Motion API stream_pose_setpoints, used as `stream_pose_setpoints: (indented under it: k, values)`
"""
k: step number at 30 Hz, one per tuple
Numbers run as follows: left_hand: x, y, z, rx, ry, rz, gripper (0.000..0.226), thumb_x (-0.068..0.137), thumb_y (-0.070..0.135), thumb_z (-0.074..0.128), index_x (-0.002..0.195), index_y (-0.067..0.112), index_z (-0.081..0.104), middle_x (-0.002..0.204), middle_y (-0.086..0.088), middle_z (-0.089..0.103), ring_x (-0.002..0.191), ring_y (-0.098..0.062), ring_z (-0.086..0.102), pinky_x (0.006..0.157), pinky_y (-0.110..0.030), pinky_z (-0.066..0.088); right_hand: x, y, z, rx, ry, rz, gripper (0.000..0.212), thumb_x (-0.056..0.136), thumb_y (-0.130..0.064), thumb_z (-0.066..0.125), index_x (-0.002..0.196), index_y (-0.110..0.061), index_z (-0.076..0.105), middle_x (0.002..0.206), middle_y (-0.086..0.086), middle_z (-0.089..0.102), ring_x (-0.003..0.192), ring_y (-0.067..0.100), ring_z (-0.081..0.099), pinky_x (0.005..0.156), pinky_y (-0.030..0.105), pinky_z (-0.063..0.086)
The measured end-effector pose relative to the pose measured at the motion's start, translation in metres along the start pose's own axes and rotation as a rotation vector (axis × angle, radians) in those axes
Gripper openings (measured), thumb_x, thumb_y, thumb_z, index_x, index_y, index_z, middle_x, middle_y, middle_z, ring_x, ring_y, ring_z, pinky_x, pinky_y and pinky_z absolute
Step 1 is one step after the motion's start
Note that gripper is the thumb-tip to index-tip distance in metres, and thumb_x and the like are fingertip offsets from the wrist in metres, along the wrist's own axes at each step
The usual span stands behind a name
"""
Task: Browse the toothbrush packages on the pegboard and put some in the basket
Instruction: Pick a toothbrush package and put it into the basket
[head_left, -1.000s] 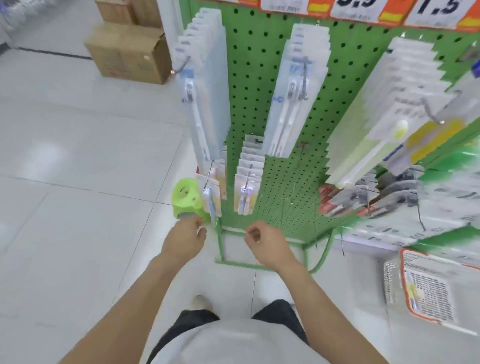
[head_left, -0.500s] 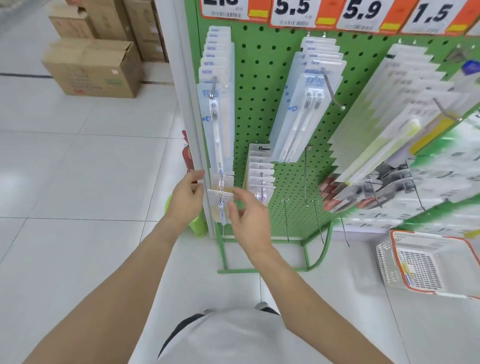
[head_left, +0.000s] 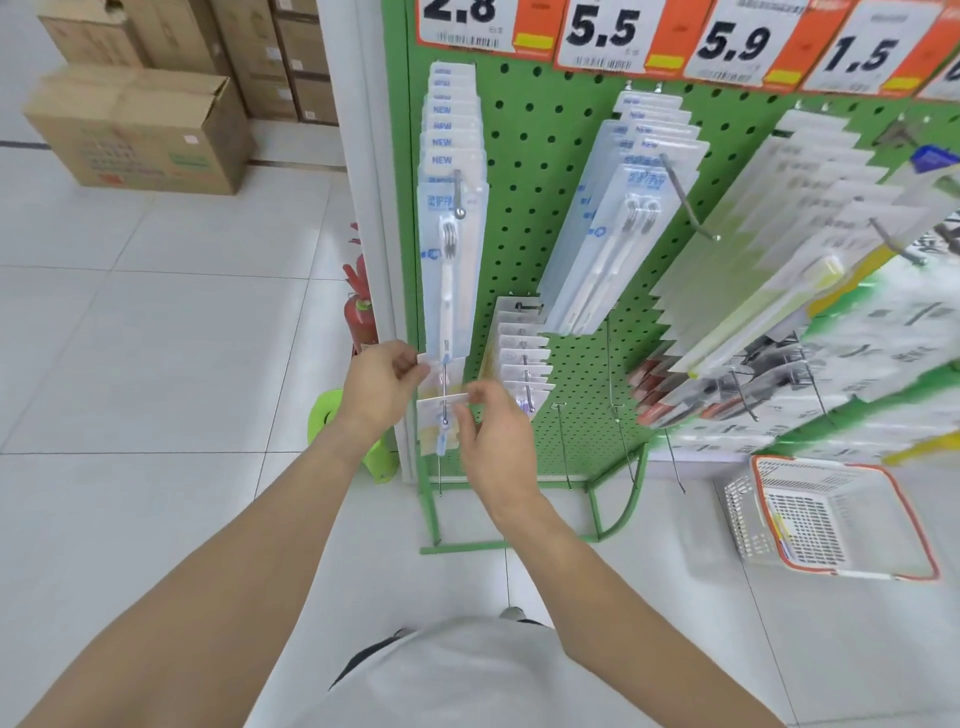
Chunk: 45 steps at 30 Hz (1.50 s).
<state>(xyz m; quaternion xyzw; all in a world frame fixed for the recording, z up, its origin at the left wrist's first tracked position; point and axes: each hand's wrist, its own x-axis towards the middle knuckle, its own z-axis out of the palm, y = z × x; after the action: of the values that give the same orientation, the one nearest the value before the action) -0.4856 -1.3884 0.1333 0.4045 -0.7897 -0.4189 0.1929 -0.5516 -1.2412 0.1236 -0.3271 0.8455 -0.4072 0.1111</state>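
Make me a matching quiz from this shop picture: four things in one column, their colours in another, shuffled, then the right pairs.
Things:
1. pegboard
2. fire extinguisher
3. basket
4. carton

Colours:
A. brown
B. white with an orange rim
C. green
D. red

Pairs: 1-C, 2-D, 3-B, 4-A
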Motion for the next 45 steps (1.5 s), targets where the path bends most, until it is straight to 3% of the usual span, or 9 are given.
stream_pose_setpoints:
  k: [4, 8, 13, 18, 27, 33, 37, 39, 45]
  values:
    - [-0.002, -0.004, -0.008, -0.037, 0.008, 0.042, 0.006, 0.091, 0.012, 0.072, 0.088, 0.011, 0.067, 0.075, 0.005, 0.063, 0.073, -0.014, 0.060, 0.070, -0.014, 0.045, 0.004, 0.000, 0.000, -0.002, 0.025, -0.029, 0.005, 0.100, -0.019, 0.060, 0.104, -0.016, 0.061, 0.101, -0.001, 0.067, 0.083, 0.021, 0.064, 0.075, 0.044, 0.052]
    - [-0.005, -0.007, -0.017, -0.026, -0.039, 0.030, 0.005, 0.097, 0.011, 0.062, 0.095, 0.007, 0.062, 0.084, -0.010, 0.071, 0.082, -0.029, 0.065, 0.076, -0.034, 0.050, 0.006, -0.002, -0.004, -0.025, -0.006, -0.058, 0.003, 0.100, -0.017, 0.059, 0.098, -0.015, 0.061, 0.095, -0.001, 0.067, 0.082, 0.020, 0.062, 0.073, 0.043, 0.051]
    - [-0.018, -0.010, -0.029, 0.047, -0.037, 0.023, 0.006, 0.102, 0.013, 0.051, 0.096, 0.014, 0.054, 0.073, 0.003, 0.063, 0.072, -0.024, 0.055, 0.060, -0.023, 0.040, 0.011, -0.004, -0.005, -0.049, -0.011, -0.078, 0.005, 0.100, -0.013, 0.057, 0.097, -0.011, 0.061, 0.092, 0.003, 0.067, 0.082, 0.026, 0.062, 0.071, 0.045, 0.051]
    - [-0.043, -0.021, -0.044, -0.100, 0.105, -0.083, 0.006, 0.102, 0.016, 0.053, 0.099, 0.017, 0.058, 0.089, 0.007, 0.071, 0.082, -0.013, 0.065, 0.066, -0.013, 0.045, 0.015, -0.004, -0.007, -0.059, -0.013, -0.075, 0.006, 0.100, -0.012, 0.057, 0.097, -0.010, 0.061, 0.091, 0.006, 0.067, 0.080, 0.028, 0.062, 0.070, 0.046, 0.051]
    - [-0.096, -0.023, -0.063, -0.297, 0.153, -0.352, 0.036, 0.095, 0.043, 0.051, 0.093, 0.008, 0.061, 0.095, -0.026, 0.070, 0.073, -0.027, 0.059, 0.069, -0.036, 0.041, 0.001, -0.001, -0.036, -0.018, 0.024, -0.173, 0.015, 0.096, -0.010, 0.060, 0.107, -0.016, 0.068, 0.096, -0.003, 0.073, 0.068, 0.016, 0.067, 0.069, 0.036, 0.055]
    - [-0.123, 0.019, -0.058, -0.392, 0.174, -0.314, 0.017, 0.102, 0.026, 0.056, 0.093, 0.017, 0.068, 0.076, -0.001, 0.077, 0.061, -0.013, 0.066, 0.062, -0.023, 0.046, -0.023, -0.026, -0.061, 0.337, -0.111, -0.121, 0.007, 0.093, -0.012, 0.068, 0.096, -0.018, 0.070, 0.079, -0.008, 0.072, 0.064, 0.016, 0.068, 0.059, 0.026, 0.054]
    - [-0.136, 0.048, -0.050, -0.531, 0.151, -0.307, 0.016, 0.101, 0.023, 0.058, 0.094, 0.017, 0.072, 0.075, -0.002, 0.078, 0.061, -0.014, 0.071, 0.060, -0.015, 0.054, -0.031, -0.027, -0.058, 0.428, -0.359, -0.017, 0.021, 0.092, -0.026, 0.072, 0.113, -0.025, 0.069, 0.091, -0.008, 0.073, 0.077, 0.013, 0.069, 0.073, 0.034, 0.059]
    - [-0.139, 0.058, -0.044, -0.574, 0.110, -0.307, 0.017, 0.101, 0.023, 0.059, 0.098, 0.014, 0.073, 0.080, -0.007, 0.078, 0.069, -0.021, 0.074, 0.068, -0.024, 0.060, -0.035, -0.025, -0.060, 0.465, -0.407, -0.005, 0.011, 0.093, -0.025, 0.069, 0.103, -0.023, 0.073, 0.083, 0.001, 0.072, 0.071, 0.018, 0.066, 0.069, 0.043, 0.059]
    - [-0.146, 0.072, -0.028, -0.618, -0.035, -0.281, 0.019, 0.100, 0.015, 0.060, 0.112, 0.009, 0.073, 0.088, -0.011, 0.079, 0.079, -0.025, 0.077, 0.072, -0.025, 0.060, -0.040, -0.015, -0.076, 0.526, -0.292, 0.074, 0.017, 0.091, -0.010, 0.071, 0.075, -0.015, 0.069, 0.059, -0.012, 0.060, 0.055, 0.004, 0.052, 0.057, 0.021, 0.044]
